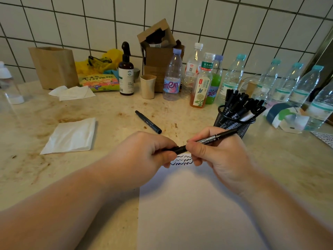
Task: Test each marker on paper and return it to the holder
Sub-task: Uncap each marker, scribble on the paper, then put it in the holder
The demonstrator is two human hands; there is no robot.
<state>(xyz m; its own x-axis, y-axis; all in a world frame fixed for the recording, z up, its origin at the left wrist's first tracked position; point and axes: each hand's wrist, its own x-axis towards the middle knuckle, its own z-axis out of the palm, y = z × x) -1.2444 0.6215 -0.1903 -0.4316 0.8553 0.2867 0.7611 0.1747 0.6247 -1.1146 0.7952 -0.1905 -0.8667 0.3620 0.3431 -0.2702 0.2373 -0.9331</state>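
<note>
Both hands hold one black twin marker point(207, 140) level above the white paper point(189, 204). My left hand point(146, 150) pinches its left end, where the cap sits. My right hand point(219, 156) grips the barrel, whose other end points toward the black mesh holder point(232, 124), which is full of several black markers. Three wavy blue-black lines point(182, 160) show on the paper just below the hands. Another capped black marker point(148, 122) lies loose on the counter behind the hands.
A folded white tissue point(71, 136) lies left of the paper. Bottles point(172, 76), a beige cup point(147, 86), a spray bottle point(126, 73), cardboard boxes and a paper bag stand along the tiled wall. Water bottles point(288, 83) line the right side, with a tape roll point(281, 114).
</note>
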